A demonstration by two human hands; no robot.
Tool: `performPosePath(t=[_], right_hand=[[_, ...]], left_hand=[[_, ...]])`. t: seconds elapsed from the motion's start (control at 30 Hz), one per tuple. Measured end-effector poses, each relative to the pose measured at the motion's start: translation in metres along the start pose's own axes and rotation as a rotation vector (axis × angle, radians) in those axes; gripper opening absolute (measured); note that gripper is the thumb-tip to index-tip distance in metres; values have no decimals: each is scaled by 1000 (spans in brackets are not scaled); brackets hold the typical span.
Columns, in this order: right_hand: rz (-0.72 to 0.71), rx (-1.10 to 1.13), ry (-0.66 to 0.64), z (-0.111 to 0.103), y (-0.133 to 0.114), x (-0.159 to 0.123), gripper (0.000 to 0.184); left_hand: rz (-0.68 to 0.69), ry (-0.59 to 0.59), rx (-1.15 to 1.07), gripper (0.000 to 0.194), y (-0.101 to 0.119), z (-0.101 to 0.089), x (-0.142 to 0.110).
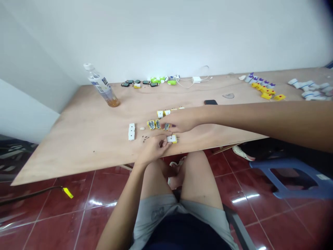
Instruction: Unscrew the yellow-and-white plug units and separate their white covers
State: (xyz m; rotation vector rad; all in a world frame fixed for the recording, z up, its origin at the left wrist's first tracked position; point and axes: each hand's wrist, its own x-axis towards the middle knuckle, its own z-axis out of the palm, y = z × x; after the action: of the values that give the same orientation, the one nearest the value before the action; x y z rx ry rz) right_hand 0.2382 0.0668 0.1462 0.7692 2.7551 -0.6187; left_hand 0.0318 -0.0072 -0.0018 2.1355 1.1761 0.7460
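Note:
My left hand (153, 147) rests at the near edge of the wooden table (85, 139), its fingers pinched against a small white-and-yellow part (172, 139). My right hand (179, 121) reaches in from the right just above it, fingers curled around a thin tool whose tip points down at that part. A row of similar yellow parts (155, 124) lies right behind the hands. Several more white and yellow pieces (166, 112) sit a little farther back. A few tiny dark screws (145, 139) lie to the left of my left hand.
A white strip of parts (131, 132) lies left of the hands. A plastic bottle (102, 86) stands at the far left. Dark and green parts (148, 82), a charger (196, 80), a phone (210, 102), yellow pieces (267, 91) and white pieces (309, 88) lie farther back. A blue stool (291, 177) stands at right.

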Motion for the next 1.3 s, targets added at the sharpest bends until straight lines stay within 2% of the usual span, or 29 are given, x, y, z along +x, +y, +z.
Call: performPosePath(t=[0.07,0.17,0.3,0.4,0.57,0.67,0.73,0.8,0.87,0.9,0.97,1.0,1.07,1.1,1.17,1.3], right_hand=[[6,-15,12,1,-2,1,22],[99,-73,23,4,-5,1,19],[60,-68,69,7,-5,-1,24],[93,-38,42,9,-1,-1,19],[-27,90,140,7,2,-2,15],[-35,267,322,9,-1,-14,14],[-15,331,602,19,-4,-26,26],[-9,302,789,40,-3,-36,31],[36,327,866,70,1,-41,29],[49,353,879,86,4,-42,26],[65,349,791,117,8,-39,24],[71,349,747,129,9,-36,35],[53,328,671,147,9,-30,54],[50,321,650,151,9,-28,55],[52,316,634,155,8,-25,44],[61,338,647,153,6,-24,31]], left_hand=[[2,3,-2,40,0,0,0],[15,9,3,41,-1,0,0],[23,4,3,42,-3,0,0],[18,4,3,42,-2,0,0],[7,-14,-12,40,2,-1,0],[-2,-12,-31,39,3,-1,-1],[4,8,-48,38,3,-2,-1],[6,24,-72,34,4,-3,-2],[-15,28,-94,29,4,-6,-5],[-30,31,-105,25,4,-7,-7],[-60,44,-125,13,2,-10,-12],[-71,53,-130,7,2,-10,-14],[-86,64,-135,20,0,-11,-17],[-92,65,-135,29,0,-11,-18],[-88,50,-132,37,0,-10,-18],[-21,54,-124,31,3,-9,-16]])
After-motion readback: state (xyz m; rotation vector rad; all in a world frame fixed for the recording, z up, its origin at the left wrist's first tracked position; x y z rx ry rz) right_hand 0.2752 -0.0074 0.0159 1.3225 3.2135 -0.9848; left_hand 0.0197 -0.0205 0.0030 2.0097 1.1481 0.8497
